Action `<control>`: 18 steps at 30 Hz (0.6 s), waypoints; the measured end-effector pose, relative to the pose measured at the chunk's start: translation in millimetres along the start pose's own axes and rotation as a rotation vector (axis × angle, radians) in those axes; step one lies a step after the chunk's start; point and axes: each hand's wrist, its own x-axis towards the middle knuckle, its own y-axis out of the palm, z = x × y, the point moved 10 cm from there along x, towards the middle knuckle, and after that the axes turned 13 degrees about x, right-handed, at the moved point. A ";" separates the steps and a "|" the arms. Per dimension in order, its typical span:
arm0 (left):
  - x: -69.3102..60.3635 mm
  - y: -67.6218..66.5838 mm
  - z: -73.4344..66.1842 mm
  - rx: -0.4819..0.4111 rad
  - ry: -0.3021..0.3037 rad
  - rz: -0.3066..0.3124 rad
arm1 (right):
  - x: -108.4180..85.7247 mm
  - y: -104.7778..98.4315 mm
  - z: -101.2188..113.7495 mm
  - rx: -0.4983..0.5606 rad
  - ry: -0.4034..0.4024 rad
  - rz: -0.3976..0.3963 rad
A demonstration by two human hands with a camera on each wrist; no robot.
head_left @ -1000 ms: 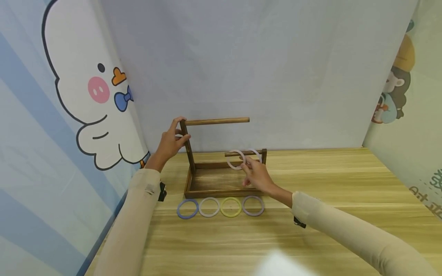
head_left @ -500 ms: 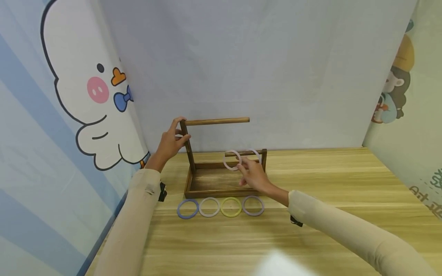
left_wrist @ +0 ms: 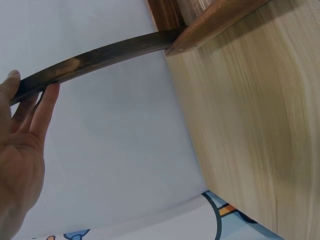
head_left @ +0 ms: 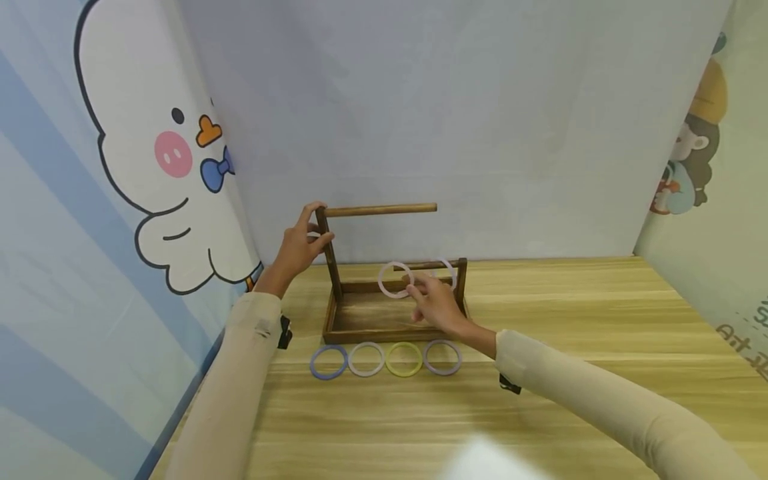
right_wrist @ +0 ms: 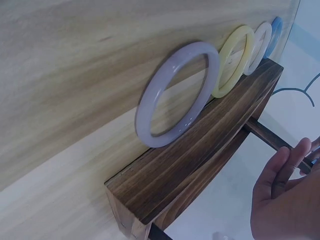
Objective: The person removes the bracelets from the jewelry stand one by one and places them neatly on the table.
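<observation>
My left hand [head_left: 297, 248] grips the top of the tall left post [head_left: 332, 263] of a dark wooden bangle stand [head_left: 384, 336]. In the left wrist view, thumb and fingers lie on opposite sides of that post [left_wrist: 100, 57]. My right hand [head_left: 441, 308] pinches a pale pink bangle [head_left: 381, 285] upright at the free end of the stand's lower rod [head_left: 427, 265]. The rod tip shows inside the bangle's outline; whether it passes through, I cannot tell. Another pale bangle [head_left: 454, 277] hangs on the lower rod, near its post. The right wrist view does not clearly show the held bangle.
Along the stand's front lie a blue bangle [head_left: 329, 378], a white bangle [head_left: 367, 375], a yellow bangle [head_left: 404, 375] and a lilac bangle [head_left: 443, 373]. A bare upper rod [head_left: 381, 210] extends right from the tall post. A grey-white curtain [head_left: 510, 133] stands behind.
My right hand has drawn the pale pink bangle leftward along the lower rod to its free end. The left hand keeps its grip on the post.
</observation>
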 end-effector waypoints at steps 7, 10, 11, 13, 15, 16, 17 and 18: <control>0.4 -0.9 0.0 0.003 0.006 -0.008 | -3.2 12.4 -2.6 0.003 0.006 0.043; 0.7 -1.1 0.4 0.004 0.007 -0.011 | -7.0 17.5 -4.9 -0.011 0.010 0.063; 0.8 -0.9 0.6 0.005 0.008 -0.011 | -8.2 18.9 -6.0 -0.017 0.015 0.066; 0.6 -0.4 0.9 0.002 0.011 -0.012 | -10.3 21.7 -8.3 -0.030 0.023 0.070; 0.6 0.0 1.0 0.003 0.015 -0.014 | -11.9 24.5 -11.0 -0.028 0.030 0.074; 0.5 0.0 1.1 0.004 0.017 -0.015 | -12.5 26.1 -11.0 -0.030 0.019 0.078; 0.3 0.0 1.4 0.007 0.018 -0.017 | -13.1 27.9 -11.1 -0.028 0.009 0.083; 0.1 -0.2 1.6 0.009 0.020 -0.020 | -13.8 30.0 -11.3 -0.023 0.001 0.090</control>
